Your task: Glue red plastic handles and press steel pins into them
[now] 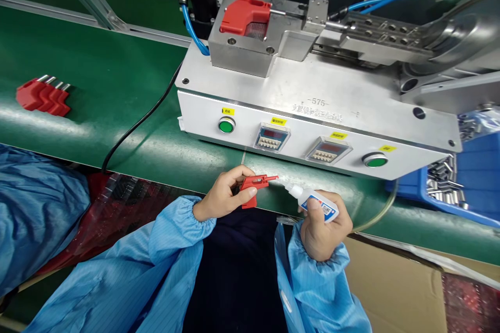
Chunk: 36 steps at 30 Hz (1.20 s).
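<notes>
My left hand is closed around a small red plastic part, held level in front of the machine. My right hand grips a small white glue bottle with a blue and red label. The bottle's nozzle points left and meets the tip of the red part. Both arms wear light blue sleeves. Another red part sits in the metal fixture on top of the machine.
A silver machine with two green buttons and two counters stands on the green belt. Several finished red parts lie at the left. A blue bin of metal pins is at the right, a cardboard box below it.
</notes>
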### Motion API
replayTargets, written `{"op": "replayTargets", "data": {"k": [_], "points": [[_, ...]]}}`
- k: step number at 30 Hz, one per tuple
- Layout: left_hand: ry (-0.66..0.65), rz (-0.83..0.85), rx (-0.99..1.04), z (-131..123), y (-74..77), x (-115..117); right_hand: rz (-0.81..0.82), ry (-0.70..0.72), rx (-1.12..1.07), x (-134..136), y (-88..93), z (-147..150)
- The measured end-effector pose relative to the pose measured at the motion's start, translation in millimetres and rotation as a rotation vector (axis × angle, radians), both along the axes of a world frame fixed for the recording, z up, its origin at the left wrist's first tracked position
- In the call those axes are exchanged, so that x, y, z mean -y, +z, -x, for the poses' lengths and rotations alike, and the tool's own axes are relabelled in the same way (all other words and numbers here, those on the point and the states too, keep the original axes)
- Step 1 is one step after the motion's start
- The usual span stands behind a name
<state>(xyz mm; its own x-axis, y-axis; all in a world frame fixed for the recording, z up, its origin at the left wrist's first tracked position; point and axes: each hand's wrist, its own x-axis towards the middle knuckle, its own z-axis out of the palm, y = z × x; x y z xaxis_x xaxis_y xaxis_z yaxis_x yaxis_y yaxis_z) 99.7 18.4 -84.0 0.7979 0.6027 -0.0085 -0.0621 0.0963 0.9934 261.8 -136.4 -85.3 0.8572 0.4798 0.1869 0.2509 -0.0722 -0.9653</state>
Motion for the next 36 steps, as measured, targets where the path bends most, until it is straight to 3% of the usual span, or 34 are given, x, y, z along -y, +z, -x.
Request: {"op": "replayTargets", "data": {"k": [28,32,36], "points": [[-0.005,0.003,-0.013,0,-0.2,0,0.035,-0.008,0.005,-5,4.2,6],[0.000,0.009,-0.019,0,-1.0,1,-0.046,-0.034,-0.049,-7,9.0,2],[0.015,0.017,-0.034,-1,-2.3,1,-0.128,0.072,-0.238,-3,15.8,-13]]}}
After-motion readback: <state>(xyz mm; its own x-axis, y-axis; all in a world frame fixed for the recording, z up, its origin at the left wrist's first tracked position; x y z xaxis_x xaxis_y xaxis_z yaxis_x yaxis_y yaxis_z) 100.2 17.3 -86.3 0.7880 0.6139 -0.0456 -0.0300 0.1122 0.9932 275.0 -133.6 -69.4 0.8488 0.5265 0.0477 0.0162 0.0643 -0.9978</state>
